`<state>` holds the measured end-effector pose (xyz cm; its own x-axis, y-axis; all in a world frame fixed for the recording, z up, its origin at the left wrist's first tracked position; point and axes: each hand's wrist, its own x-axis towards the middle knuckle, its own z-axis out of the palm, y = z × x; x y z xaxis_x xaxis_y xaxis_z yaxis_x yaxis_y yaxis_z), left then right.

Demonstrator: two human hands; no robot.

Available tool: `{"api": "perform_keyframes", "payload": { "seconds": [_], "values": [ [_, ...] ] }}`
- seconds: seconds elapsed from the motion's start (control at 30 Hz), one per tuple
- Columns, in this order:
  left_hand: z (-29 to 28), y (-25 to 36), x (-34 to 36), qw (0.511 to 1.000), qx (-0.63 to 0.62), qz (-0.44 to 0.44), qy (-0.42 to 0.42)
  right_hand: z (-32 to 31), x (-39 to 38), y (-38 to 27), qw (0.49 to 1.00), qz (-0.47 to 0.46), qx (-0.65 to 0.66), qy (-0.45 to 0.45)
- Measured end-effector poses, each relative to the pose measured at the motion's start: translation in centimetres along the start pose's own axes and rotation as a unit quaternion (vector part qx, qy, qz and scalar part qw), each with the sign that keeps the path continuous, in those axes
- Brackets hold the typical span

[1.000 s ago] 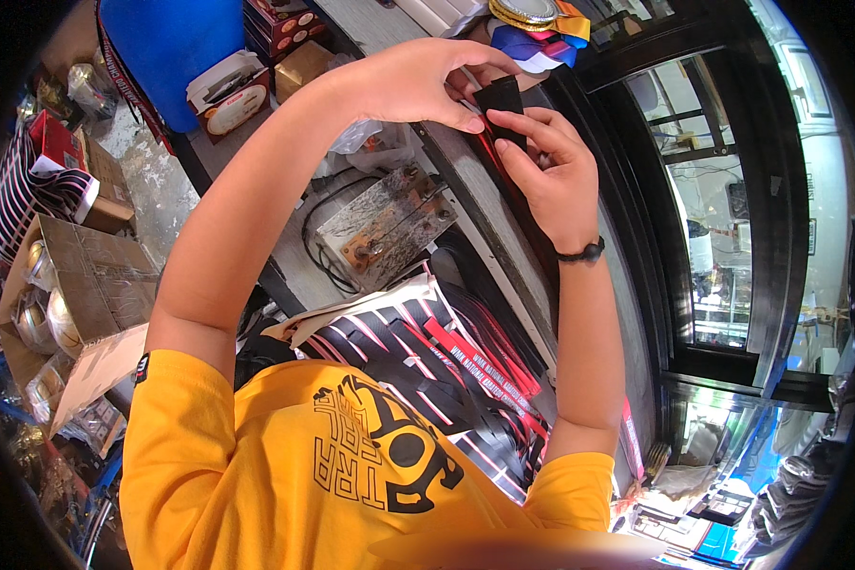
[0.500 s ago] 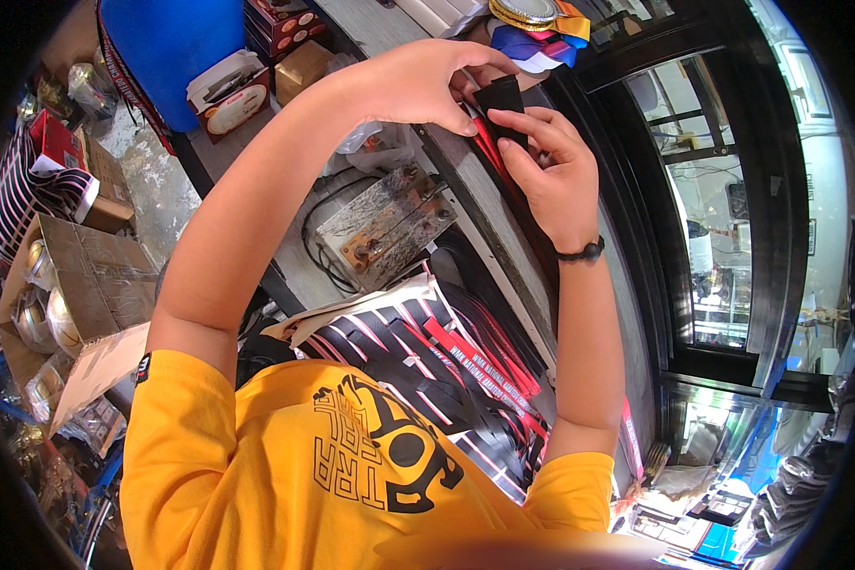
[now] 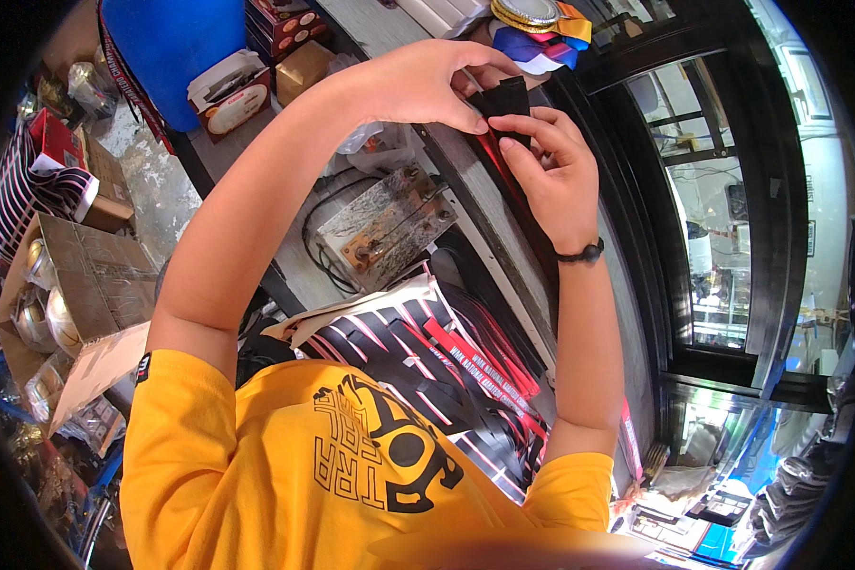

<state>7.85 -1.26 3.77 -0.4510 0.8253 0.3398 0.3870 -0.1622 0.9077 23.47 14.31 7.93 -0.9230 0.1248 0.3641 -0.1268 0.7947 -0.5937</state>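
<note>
My left hand (image 3: 437, 84) reaches over from the left, thumb and fingers closed around a black ribbon (image 3: 509, 97) with a red stretch below. From the right, my right hand (image 3: 556, 176) pinches the same ribbon between thumb and fingertips, a dark band on its wrist. The two hands almost meet, and the left thumb tip lies by the right fingertips. Part of the ribbon is hidden behind the fingers. Across my lap lie several black, red and white printed ribbons (image 3: 475, 366).
A worn metal device (image 3: 389, 228) with a cable stands on the grey bench (image 3: 290, 237). Medals (image 3: 527, 11) with coloured ribbons lie beyond my hands. An open carton (image 3: 104, 275) of ball-like trophies stands at left, near a blue chair (image 3: 180, 57). Black-framed glass (image 3: 703, 218) lines the right.
My left thumb has shifted slightly right, nearer the right fingertips. The black ribbon's upper end has changed its fold and looks more spread. My arms are otherwise nearly still.
</note>
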Motion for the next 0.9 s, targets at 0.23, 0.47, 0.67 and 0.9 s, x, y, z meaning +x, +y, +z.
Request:
{"api": "perform_keyframes", "payload": {
  "seconds": [0.23,0.47,0.67,0.9],
  "values": [
    [0.00,0.08,0.02,0.999,0.031,0.007,0.008,0.02,-0.01,0.06,1.000,0.004,-0.010,0.000],
    [-0.27,-0.11,-0.02,1.000,-0.018,-0.007,-0.015,0.22,0.15,0.74,1.000,-0.025,-0.003,-0.007],
    [-0.27,-0.16,0.00,1.000,-0.001,-0.006,-0.011,-0.04,-0.06,0.11,1.000,0.010,-0.007,-0.009],
    [-0.44,-0.06,-0.13,1.000,0.026,0.006,-0.012,0.01,-0.02,0.24,1.000,-0.002,-0.017,-0.013]
  ]
}}
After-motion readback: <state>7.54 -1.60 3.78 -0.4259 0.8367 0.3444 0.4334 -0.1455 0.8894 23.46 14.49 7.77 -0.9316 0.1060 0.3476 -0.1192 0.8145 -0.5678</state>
